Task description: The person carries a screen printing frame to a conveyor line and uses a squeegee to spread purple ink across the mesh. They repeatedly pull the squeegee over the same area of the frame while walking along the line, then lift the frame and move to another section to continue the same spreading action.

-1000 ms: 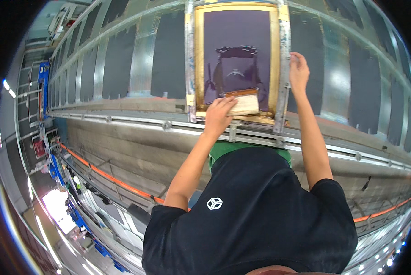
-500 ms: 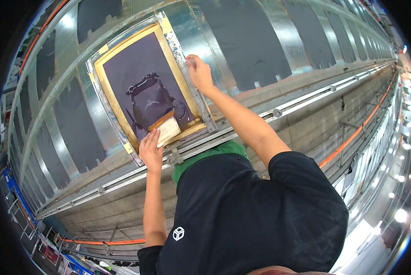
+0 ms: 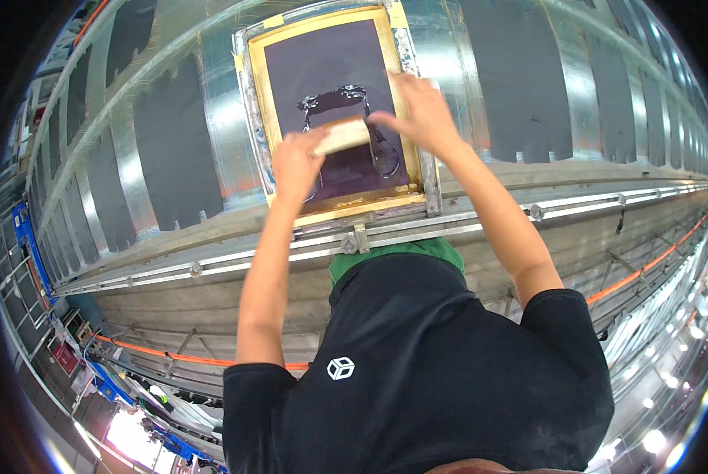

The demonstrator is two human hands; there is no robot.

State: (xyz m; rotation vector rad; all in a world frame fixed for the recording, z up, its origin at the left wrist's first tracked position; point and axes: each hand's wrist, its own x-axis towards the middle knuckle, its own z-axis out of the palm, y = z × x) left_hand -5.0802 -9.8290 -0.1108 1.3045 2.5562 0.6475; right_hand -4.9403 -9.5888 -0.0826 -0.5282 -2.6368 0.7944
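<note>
A squeegee with a pale wooden handle (image 3: pixel 343 137) stands across the middle of a dark screen-printing mesh (image 3: pixel 322 57). My left hand (image 3: pixel 297 162) grips its left end. My right hand (image 3: pixel 426 117) is over the right side of the screen, fingers spread, with its thumb pointing at the squeegee's right end; whether it touches is blurred. Glossy dark ink (image 3: pixel 332 96) lies in a ridge beyond the squeegee, and more trails along its right side. Around the mesh runs a frame edged in yellow tape (image 3: pixel 262 87).
The frame rests on a long table carrying rows of dark grey fabric panels (image 3: pixel 168 142) to the left and more dark panels (image 3: pixel 520 87) to the right. A metal rail (image 3: pixel 291 251) with clamps follows the near edge. An orange tube (image 3: pixel 634 268) runs lower down.
The squeegee has moved from the near end of the screen to its middle, in my left hand. My right hand has left the frame's right edge and come over beside the squeegee.
</note>
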